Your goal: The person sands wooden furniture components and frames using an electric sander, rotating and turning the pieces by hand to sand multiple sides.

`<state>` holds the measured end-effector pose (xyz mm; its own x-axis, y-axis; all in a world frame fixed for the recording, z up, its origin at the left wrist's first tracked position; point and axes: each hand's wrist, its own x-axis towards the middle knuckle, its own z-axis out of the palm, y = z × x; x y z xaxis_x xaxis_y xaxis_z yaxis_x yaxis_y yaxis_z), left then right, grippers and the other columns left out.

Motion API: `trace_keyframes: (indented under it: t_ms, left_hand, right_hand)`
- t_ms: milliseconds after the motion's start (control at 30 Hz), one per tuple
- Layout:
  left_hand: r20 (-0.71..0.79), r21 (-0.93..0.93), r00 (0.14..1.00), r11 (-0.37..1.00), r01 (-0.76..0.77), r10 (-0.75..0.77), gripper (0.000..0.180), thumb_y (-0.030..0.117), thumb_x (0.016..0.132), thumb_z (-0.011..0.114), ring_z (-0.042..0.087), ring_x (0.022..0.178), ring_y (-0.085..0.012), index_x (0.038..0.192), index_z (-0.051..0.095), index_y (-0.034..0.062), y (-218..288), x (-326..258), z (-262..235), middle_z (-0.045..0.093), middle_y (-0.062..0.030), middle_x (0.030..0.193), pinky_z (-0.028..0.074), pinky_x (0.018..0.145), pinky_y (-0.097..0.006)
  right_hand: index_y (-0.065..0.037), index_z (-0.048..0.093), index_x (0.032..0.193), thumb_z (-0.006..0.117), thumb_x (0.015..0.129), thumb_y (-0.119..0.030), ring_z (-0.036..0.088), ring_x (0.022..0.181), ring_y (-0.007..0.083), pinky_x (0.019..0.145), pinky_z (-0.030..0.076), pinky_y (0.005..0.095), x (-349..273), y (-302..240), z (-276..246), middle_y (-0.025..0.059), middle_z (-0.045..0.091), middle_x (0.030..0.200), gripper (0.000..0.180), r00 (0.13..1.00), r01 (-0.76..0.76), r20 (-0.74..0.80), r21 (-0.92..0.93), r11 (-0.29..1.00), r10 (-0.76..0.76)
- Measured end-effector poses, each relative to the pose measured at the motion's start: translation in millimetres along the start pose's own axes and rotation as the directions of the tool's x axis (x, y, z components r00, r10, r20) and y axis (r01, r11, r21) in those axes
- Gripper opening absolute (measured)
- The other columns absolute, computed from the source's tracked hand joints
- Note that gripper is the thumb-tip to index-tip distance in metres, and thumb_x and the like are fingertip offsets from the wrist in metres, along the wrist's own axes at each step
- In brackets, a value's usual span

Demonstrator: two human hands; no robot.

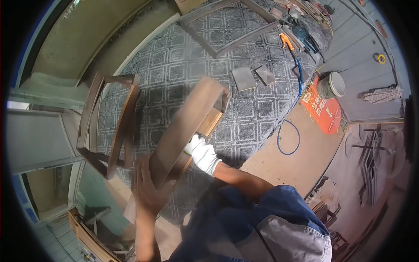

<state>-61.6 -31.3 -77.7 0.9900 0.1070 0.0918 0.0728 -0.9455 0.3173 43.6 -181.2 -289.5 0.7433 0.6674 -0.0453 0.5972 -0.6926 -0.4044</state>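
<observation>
A brown wooden frame (187, 124), deep and box-like, is held tilted over the patterned grey cloth (248, 126) of the work table. At its near end, my bare left hand (150, 187) grips it, fingers along one side and thumb on the other. My right hand (203, 153) wears a white glove and is closed on the frame's right side; its fingertips are hidden within the opening. Left of my hands, a similar wooden frame (115, 126) stands on the cloth. Beyond the held frame lie a grey square pad (243, 79) and a smaller one (265, 75).
A large flat frame (257, 35) lies at the far side. An orange-handled air blow gun (286, 41) on a blue hose (300, 81) rests near a dark power tool (305, 38). A bucket (331, 84) stands right of the table; hose loops (289, 153) hang near the edge.
</observation>
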Motion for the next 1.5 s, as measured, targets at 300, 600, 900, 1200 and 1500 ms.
trace_keyframes:
  t_ms: [300, 600, 900, 1200, 1500]
  left_hand:
    - [0.06, 0.043, 0.974, 0.976, 0.214, -0.217, 0.084, 0.034, 0.079, 0.082, 0.064, 0.115, -0.0522, 0.149, 0.052, -0.0003, 11, 5, 3, 0.064, -0.0284, 0.131, 0.053, 0.097, -0.055]
    - [0.005, 0.056, 0.987, 0.985, 0.161, -0.162, 0.087, 0.037, 0.077, 0.081, 0.065, 0.114, -0.0508, 0.15, 0.052, 0.0, 14, 5, 7, 0.066, -0.0274, 0.13, 0.052, 0.099, -0.054]
    - [0.068, -0.006, 0.971, 0.974, 0.228, -0.227, 0.089, 0.023, 0.076, 0.084, 0.062, 0.124, -0.0519, 0.154, 0.049, 0.0008, 15, 4, -2, 0.063, -0.0283, 0.14, 0.051, 0.105, -0.051]
    - [-0.012, 0.079, 0.993, 0.989, 0.122, -0.121, 0.102, 0.029, 0.074, 0.088, 0.059, 0.131, -0.049, 0.162, 0.041, 0.0064, 12, -1, 11, 0.059, -0.0247, 0.147, 0.052, 0.107, -0.055]
    - [-0.001, 0.058, 0.993, 0.992, 0.117, -0.117, 0.1, 0.039, 0.085, 0.084, 0.053, 0.136, -0.0498, 0.166, 0.035, 0.0068, 17, -1, 10, 0.055, -0.0271, 0.148, 0.046, 0.111, -0.059]
  right_hand:
    - [-0.028, 0.068, 0.14, 0.055, 0.102, -0.012, 0.068, 0.098, 0.0341, 0.08, 0.059, 0.0464, 24, 94, -63, 0.0166, 0.065, 0.113, 0.043, 0.99, -0.102, -0.081, 0.186, 0.977, 0.119]
    - [-0.021, 0.069, 0.137, 0.059, 0.103, -0.014, 0.068, 0.092, 0.0292, 0.075, 0.057, 0.0434, 38, 110, -65, 0.0117, 0.069, 0.108, 0.036, 0.997, -0.076, -0.011, 0.138, 0.988, 0.078]
    - [-0.033, 0.071, 0.135, 0.061, 0.101, -0.018, 0.071, 0.087, 0.0335, 0.07, 0.058, 0.0405, 6, 29, 17, 0.0181, 0.059, 0.103, 0.038, 0.996, 0.074, -0.073, 0.327, 0.942, -0.053]
    - [-0.027, 0.067, 0.132, 0.062, 0.103, -0.028, 0.074, 0.083, 0.0416, 0.073, 0.06, 0.0472, -44, -74, 86, 0.0243, 0.062, 0.111, 0.029, 0.99, 0.127, -0.001, 0.457, 0.88, -0.142]
    - [-0.028, 0.068, 0.138, 0.062, 0.102, -0.017, 0.072, 0.088, 0.0373, 0.08, 0.06, 0.0427, 32, 88, -44, 0.0234, 0.061, 0.118, 0.038, 0.992, -0.088, -0.054, 0.35, 0.933, 0.114]
